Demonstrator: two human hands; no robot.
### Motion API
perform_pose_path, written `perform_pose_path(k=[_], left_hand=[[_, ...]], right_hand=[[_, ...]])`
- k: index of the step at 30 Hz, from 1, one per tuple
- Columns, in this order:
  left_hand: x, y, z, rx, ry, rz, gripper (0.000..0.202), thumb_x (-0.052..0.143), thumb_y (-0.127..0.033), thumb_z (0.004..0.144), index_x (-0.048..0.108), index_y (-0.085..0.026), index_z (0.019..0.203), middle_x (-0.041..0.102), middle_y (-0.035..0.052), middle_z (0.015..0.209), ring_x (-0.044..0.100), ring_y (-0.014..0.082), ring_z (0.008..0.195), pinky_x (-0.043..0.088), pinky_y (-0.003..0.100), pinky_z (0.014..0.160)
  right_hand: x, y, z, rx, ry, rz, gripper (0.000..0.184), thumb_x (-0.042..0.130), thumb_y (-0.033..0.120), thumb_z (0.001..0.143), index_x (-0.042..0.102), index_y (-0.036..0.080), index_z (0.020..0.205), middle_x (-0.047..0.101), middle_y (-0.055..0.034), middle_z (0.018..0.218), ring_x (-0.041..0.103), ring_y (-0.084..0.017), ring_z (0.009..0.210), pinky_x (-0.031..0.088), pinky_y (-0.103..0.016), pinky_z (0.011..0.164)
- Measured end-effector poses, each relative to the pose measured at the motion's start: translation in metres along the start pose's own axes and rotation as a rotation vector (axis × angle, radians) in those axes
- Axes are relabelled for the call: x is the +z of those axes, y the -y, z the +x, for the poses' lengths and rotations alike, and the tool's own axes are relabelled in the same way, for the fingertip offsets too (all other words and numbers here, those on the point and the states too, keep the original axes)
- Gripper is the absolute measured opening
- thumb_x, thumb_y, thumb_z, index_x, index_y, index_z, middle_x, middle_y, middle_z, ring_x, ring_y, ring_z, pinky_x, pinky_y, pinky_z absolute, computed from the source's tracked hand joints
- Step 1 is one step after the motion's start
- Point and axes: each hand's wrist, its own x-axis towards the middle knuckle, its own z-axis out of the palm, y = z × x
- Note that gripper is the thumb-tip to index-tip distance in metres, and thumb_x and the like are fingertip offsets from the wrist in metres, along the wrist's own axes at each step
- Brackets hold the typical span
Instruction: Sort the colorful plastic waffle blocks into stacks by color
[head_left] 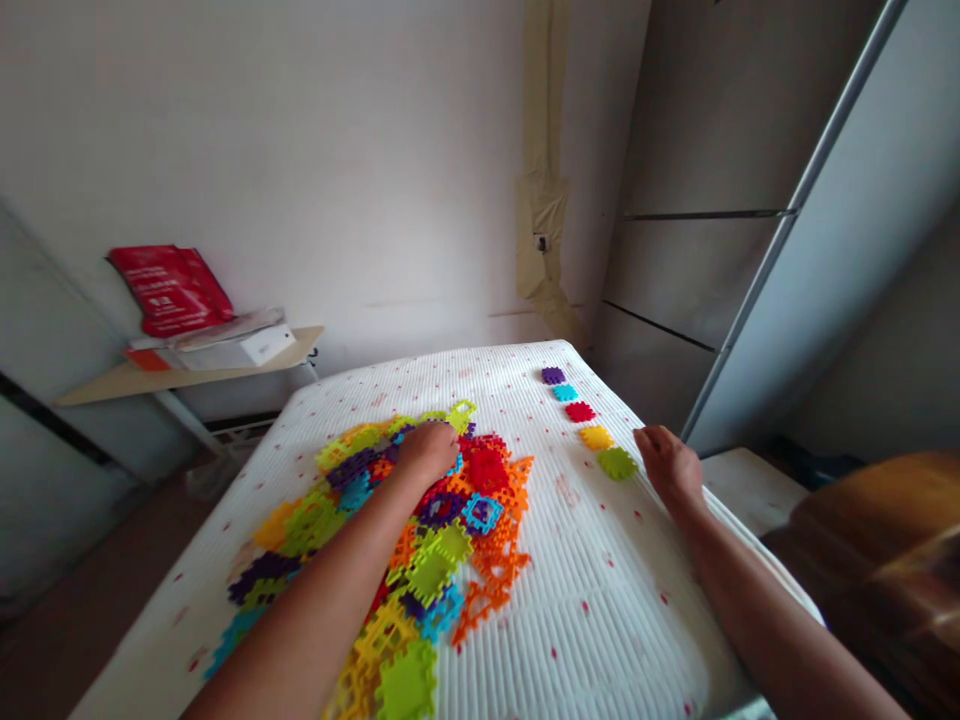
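Note:
My left hand (430, 452) is closed, its fingers curled down into a mixed pile of interlocking plastic tiles. What its fingertips grip, if anything, is hidden by the back of the hand. A lime open-frame tile (462, 413) lies just beyond the knuckles, and a red tile (487, 470) is to their right. My right hand (670, 466) is curled shut at the table's right side, with nothing visible in it. Nearest to it is a green tile (617, 463), which ends a slanting row with a yellow tile (597, 437), a red tile (580, 411), a light-blue tile (565, 393) and a purple tile (553, 375).
The tiles lie on a padded white cover with red dots (555, 600). At the back left, a small shelf (307, 345) bears a white box (266, 345) and red packages (169, 290). A grey cabinet (697, 270) stands at the right. Blurred brown shapes (885, 560) are at lower right.

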Motion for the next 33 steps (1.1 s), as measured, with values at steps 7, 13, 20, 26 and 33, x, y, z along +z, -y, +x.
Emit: perform_pose_path(k=[7,13,20,26,33], left_hand=[[0.018,0.001,0.015,-0.078,-0.005,0.101,0.018,0.054,-0.023,0.074,0.07,-0.019,0.079,0.07,0.0131,0.092,0.062,0.0269,0.096,0.044,0.035,0.079],[0.018,0.004,0.014,-0.072,-0.008,0.099,0.013,0.059,-0.021,0.07,0.07,-0.022,0.078,0.07,0.0101,0.09,0.06,0.0266,0.1,0.041,0.038,0.088],[0.018,0.009,0.01,-0.088,-0.058,-0.025,0.014,0.055,-0.018,0.073,0.069,-0.019,0.072,0.07,0.0123,0.09,0.06,0.028,0.1,0.038,0.042,0.092],[0.01,0.022,0.001,-0.07,-0.159,-0.348,0.02,0.051,-0.021,0.078,0.069,-0.02,0.085,0.07,0.0086,0.094,0.06,0.0243,0.098,0.04,0.036,0.089],[0.011,0.011,-0.021,-0.029,-0.16,-0.814,0.038,0.05,-0.026,0.076,0.061,-0.01,0.109,0.068,0.0047,0.075,0.062,0.0156,0.066,0.048,0.026,0.062]], right_hand=[[0.0,-0.001,0.001,-0.025,0.012,0.016,0.04,0.038,0.046,0.085,0.066,0.018,0.086,0.066,-0.0066,0.081,0.057,-0.018,0.07,0.032,-0.025,0.055],[-0.003,0.004,0.0,-0.007,0.033,0.003,0.038,0.038,0.045,0.085,0.065,0.018,0.081,0.065,-0.0058,0.078,0.056,-0.016,0.068,0.031,-0.024,0.054],[-0.003,0.006,-0.001,-0.027,0.058,-0.011,0.04,0.036,0.047,0.086,0.064,0.018,0.08,0.064,-0.0049,0.075,0.057,-0.016,0.066,0.032,-0.024,0.053],[-0.001,0.007,-0.003,-0.149,0.036,0.025,0.039,0.034,0.044,0.088,0.063,0.018,0.082,0.064,-0.0061,0.079,0.057,-0.017,0.068,0.038,-0.026,0.058],[0.003,0.06,-0.022,-0.572,0.116,0.267,0.029,0.047,0.041,0.088,0.062,0.018,0.097,0.065,-0.0094,0.097,0.062,-0.018,0.082,0.05,-0.031,0.074]])
